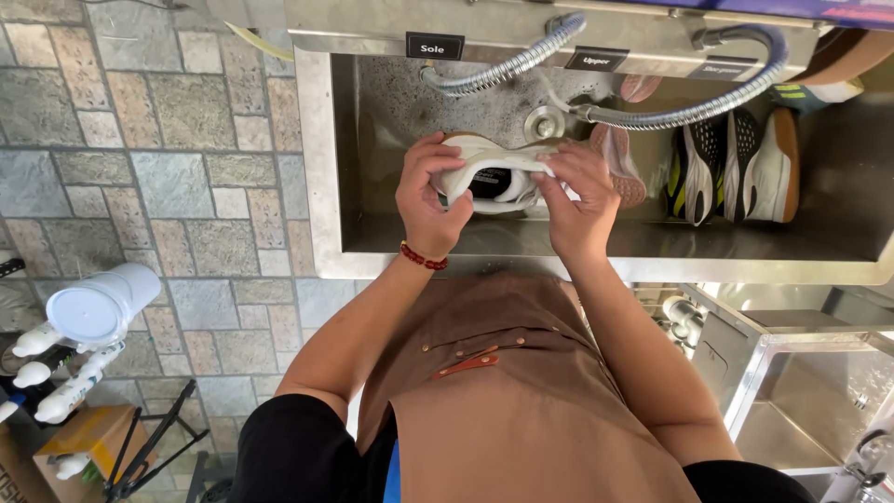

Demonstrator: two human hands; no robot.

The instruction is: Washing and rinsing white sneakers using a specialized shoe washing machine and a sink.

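Both hands hold one white shoe over the metal sink. The left hand wraps its heel end; the right hand pinches the other end (fingers closed tight). It looks like washing time, so the hose just above the hands probably comes next.

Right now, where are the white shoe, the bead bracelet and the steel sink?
white shoe [492, 177], head view, on its opening between the hands
bead bracelet [424, 259], head view, on the red beads at the left wrist
steel sink [317, 168], head view, on its left rim
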